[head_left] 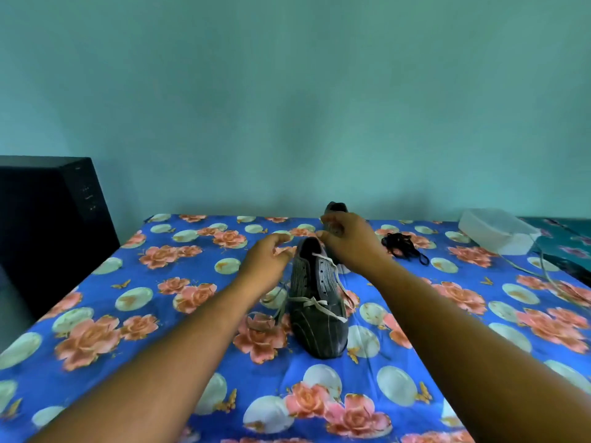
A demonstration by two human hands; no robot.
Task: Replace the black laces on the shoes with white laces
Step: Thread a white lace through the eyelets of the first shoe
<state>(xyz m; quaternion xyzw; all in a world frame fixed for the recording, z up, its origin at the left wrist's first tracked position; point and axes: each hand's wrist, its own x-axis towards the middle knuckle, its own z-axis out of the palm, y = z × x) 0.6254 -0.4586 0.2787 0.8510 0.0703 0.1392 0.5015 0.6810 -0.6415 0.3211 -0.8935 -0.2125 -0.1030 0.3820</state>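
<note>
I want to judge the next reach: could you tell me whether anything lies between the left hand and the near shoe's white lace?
Nothing visible does. The left hand hovers just left of the near shoe, and the white lace lies exposed across it.

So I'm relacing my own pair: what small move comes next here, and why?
Probably thread the white lace through the next eyelets up. The shoe is laced only partway, both hands, left and right, are at its collar, and the black laces already lie aside.

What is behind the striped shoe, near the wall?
A second dark shoe stands behind the striped shoe; only its top shows. The right hand covers the rest.
</note>
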